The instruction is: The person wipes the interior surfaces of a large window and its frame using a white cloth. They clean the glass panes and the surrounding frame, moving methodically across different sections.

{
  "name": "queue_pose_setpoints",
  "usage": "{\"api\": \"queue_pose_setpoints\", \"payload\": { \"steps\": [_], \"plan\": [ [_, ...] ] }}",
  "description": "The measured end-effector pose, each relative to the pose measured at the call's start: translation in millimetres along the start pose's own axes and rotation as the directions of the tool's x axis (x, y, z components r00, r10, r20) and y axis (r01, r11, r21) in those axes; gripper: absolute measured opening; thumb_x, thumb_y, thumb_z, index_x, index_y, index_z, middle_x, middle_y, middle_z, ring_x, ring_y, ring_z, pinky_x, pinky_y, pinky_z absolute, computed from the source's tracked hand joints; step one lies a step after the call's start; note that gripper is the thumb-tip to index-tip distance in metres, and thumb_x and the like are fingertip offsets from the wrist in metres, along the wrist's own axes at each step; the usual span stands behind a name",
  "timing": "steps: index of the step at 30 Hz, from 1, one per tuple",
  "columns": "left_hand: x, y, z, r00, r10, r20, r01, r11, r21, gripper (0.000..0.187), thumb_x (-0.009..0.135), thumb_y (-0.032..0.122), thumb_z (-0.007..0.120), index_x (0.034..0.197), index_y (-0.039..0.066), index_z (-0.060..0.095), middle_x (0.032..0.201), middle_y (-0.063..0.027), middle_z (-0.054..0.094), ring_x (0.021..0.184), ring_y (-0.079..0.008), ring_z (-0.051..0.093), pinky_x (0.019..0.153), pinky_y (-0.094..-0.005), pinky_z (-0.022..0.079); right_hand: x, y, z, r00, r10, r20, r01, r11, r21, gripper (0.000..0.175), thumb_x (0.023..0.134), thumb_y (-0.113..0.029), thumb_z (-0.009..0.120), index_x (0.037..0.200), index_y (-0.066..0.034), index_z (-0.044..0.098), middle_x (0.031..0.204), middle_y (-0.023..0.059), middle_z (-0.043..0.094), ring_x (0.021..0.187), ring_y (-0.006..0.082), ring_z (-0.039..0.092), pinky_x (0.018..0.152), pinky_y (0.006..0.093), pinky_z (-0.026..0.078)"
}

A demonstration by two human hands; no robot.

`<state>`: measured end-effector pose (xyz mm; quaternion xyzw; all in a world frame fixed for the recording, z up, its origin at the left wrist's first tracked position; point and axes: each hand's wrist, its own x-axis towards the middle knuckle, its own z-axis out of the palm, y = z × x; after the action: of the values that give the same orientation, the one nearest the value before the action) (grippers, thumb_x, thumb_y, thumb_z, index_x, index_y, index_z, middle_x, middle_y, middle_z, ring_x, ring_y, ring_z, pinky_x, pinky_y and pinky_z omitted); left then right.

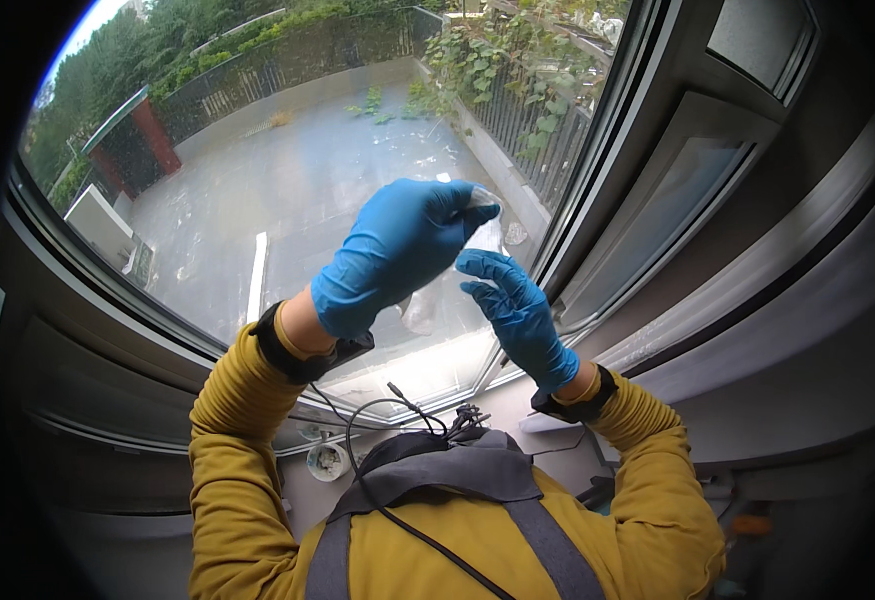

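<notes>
Both my hands wear blue disposable gloves and are raised in front of a window pane (317, 187). My left hand (411, 244) pinches a thin whitish, translucent piece of material (487, 234), perhaps plastic film or cloth, between thumb and fingers. The piece hangs down towards my right hand (508, 300), whose fingers are bent and a little apart just below it. Whether the right fingertips touch it I cannot tell. A pale, blurred patch (418, 311) shows beneath my left hand; whether it is part of the same piece is unclear.
The window frame (610, 142) runs up on the right, with an opened sash (670, 202) beyond it. A white tub (328, 461) with pale lumps stands low on the left. Black cables (415, 409) lie before my chest. Outside are a paved terrace, a fence and plants.
</notes>
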<state>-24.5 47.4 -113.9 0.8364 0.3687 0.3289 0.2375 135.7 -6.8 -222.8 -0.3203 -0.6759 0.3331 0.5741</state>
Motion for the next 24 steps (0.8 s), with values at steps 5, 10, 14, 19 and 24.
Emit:
{"api": "queue_pose_setpoints", "payload": {
  "steps": [5, 10, 14, 19, 24],
  "plan": [
    [-21.7, 51.6, 22.6, 0.923, 0.278, 0.267, -0.370, 0.831, 0.414, 0.063, 0.086, 0.026, 0.065, 0.143, 0.018, 0.039, 0.082, -0.0094, 0.066, 0.060, -0.0286, 0.064, 0.053, -0.0356, 0.051, -0.5, 14.0, -7.5, 0.951, 0.305, 0.043, -0.283, 0.810, 0.514, 0.048, 0.100, -0.032, 0.046, 0.137, -0.0020, 0.039, 0.135, 0.0147, 0.044, 0.121, 0.0202, 0.048, 0.100, 0.0319, 0.042],
    [-49.7, 75.1, 6.4, 0.890, 0.422, 0.171, -0.455, 0.817, 0.354, 0.087, 0.082, 0.044, 0.069, 0.148, 0.010, 0.025, 0.137, -0.0164, 0.049, 0.056, -0.0205, 0.060, 0.043, -0.0270, 0.041, 40.8, -19.0, -59.7, 0.802, -0.302, -0.515, 0.166, 0.942, -0.292, 0.064, 0.094, -0.035, 0.057, 0.142, -0.0061, 0.028, 0.129, 0.0147, 0.049, 0.118, 0.0246, 0.052, 0.105, 0.0387, 0.042],
    [-66.6, 63.6, -18.5, 0.917, 0.396, 0.044, -0.393, 0.881, 0.265, 0.086, 0.075, 0.030, 0.078, 0.145, 0.009, 0.032, 0.143, -0.0168, 0.041, 0.097, -0.0255, 0.067, 0.066, -0.0266, 0.056, 128.4, -95.5, -111.0, 0.627, -0.681, -0.378, 0.435, 0.709, -0.556, 0.065, 0.089, -0.027, 0.064, 0.141, -0.0085, 0.030, 0.137, 0.0165, 0.040, 0.127, 0.0275, 0.042, 0.107, 0.0412, 0.036],
    [-90.9, 40.7, -33.9, 0.920, 0.387, -0.058, -0.362, 0.898, 0.251, 0.086, 0.073, 0.021, 0.080, 0.144, 0.008, 0.033, 0.143, -0.0175, 0.040, 0.107, -0.0284, 0.063, 0.077, -0.0294, 0.057, 280.1, -197.2, -133.9, 0.240, -0.953, 0.183, 0.335, -0.095, -0.937, 0.040, 0.086, -0.017, 0.068, 0.119, -0.0006, 0.052, 0.139, 0.0162, 0.041, 0.125, 0.0329, 0.041, 0.103, 0.0374, 0.035],
    [-110.4, 10.6, -51.0, 0.929, 0.306, -0.206, -0.262, 0.941, 0.213, 0.077, 0.077, 0.014, 0.077, 0.142, 0.009, 0.037, 0.140, -0.0184, 0.044, 0.107, -0.0267, 0.064, 0.074, -0.0298, 0.057, 351.7, -237.3, -127.7, 0.139, -0.980, 0.144, 0.477, -0.061, -0.877, 0.043, 0.089, -0.020, 0.063, 0.125, 0.0000, 0.050, 0.126, 0.0233, 0.052, 0.118, 0.0344, 0.049, 0.098, 0.0431, 0.038]
  ]
}}
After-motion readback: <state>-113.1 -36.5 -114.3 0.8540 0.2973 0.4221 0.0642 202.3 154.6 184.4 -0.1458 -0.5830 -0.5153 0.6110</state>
